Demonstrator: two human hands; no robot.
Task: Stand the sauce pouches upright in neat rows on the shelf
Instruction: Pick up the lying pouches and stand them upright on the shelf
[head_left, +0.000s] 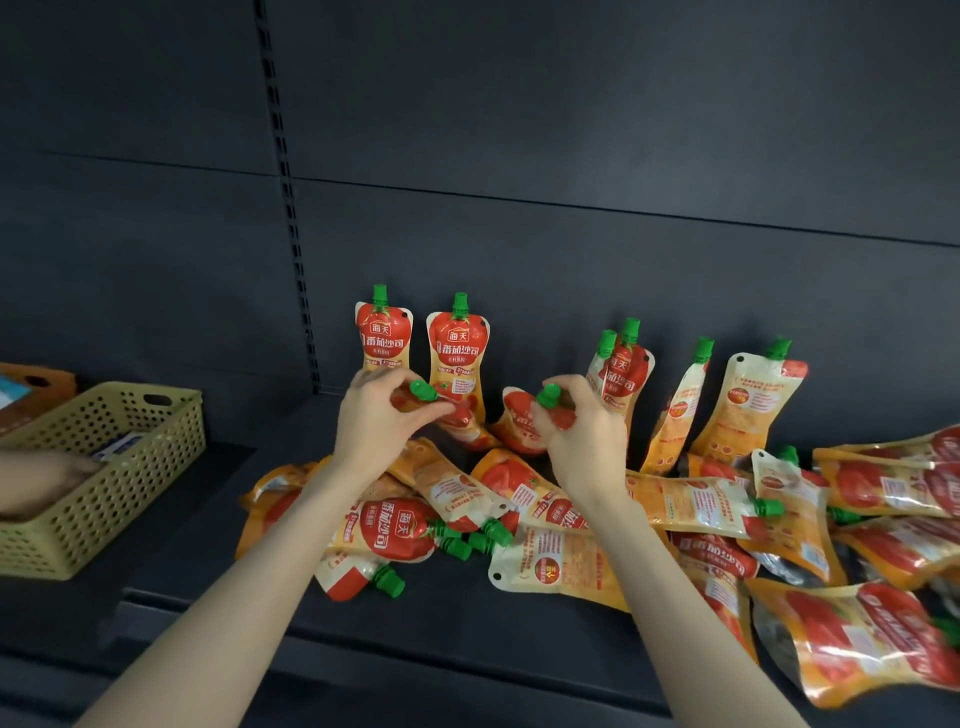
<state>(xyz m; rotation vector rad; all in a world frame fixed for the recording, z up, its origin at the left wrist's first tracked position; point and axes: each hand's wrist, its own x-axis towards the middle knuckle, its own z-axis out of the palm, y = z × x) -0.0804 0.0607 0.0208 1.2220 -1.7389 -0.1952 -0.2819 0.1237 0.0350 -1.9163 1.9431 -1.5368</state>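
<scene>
One perforated basket sits far left on the shelf. The fingers of my left hand pinch one sauce pouch by its green cap, in front of two upright pouches. My right hand grips a second pouch. Four leaning pouches stand far right; a heap of flat pouches lies near.

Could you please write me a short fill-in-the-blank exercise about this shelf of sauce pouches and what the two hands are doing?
1. The left hand grips a pouch and the right hand grips another pouch, each near its ____ cap.
2. Behind the left hand, ____ upright pouches show their front labels.
3. The perforated basket sits to the ____ of the pile of lying pouches.

Missing words: green; two; left.
</scene>
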